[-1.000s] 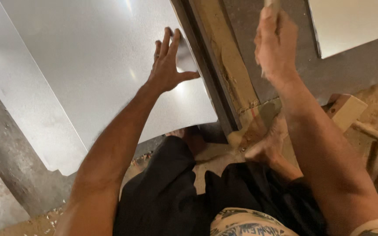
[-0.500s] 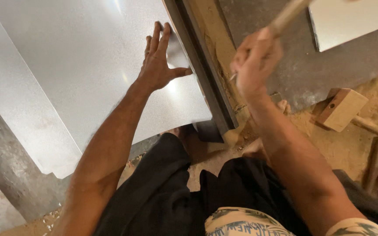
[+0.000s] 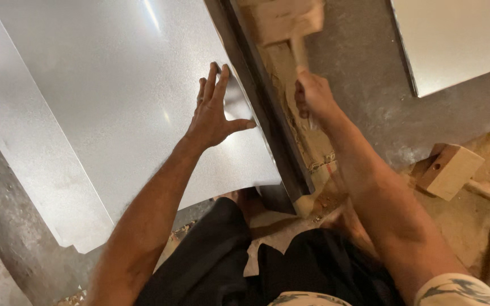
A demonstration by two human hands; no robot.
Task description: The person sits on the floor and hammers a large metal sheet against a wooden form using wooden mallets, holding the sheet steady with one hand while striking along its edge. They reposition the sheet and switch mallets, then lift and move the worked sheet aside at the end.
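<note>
My left hand (image 3: 214, 113) lies flat with fingers spread on a large shiny metal sheet (image 3: 120, 90), close to its right edge. That edge runs along a dark metal bar (image 3: 262, 113) with a worn wooden beam (image 3: 307, 141) beside it. My right hand (image 3: 313, 96) is closed around the handle of a wooden mallet (image 3: 287, 22), whose head is down on the beam near the top of the view.
A second wooden mallet (image 3: 449, 170) lies on the dusty floor at the right. Another metal sheet (image 3: 460, 39) sits at the upper right. More sheet metal (image 3: 35, 170) overlaps at the left. My knees in dark cloth (image 3: 245, 266) are at the bottom.
My right hand has swung the mallet down from a raised position onto the beam. My left hand has stayed pressed on the sheet.
</note>
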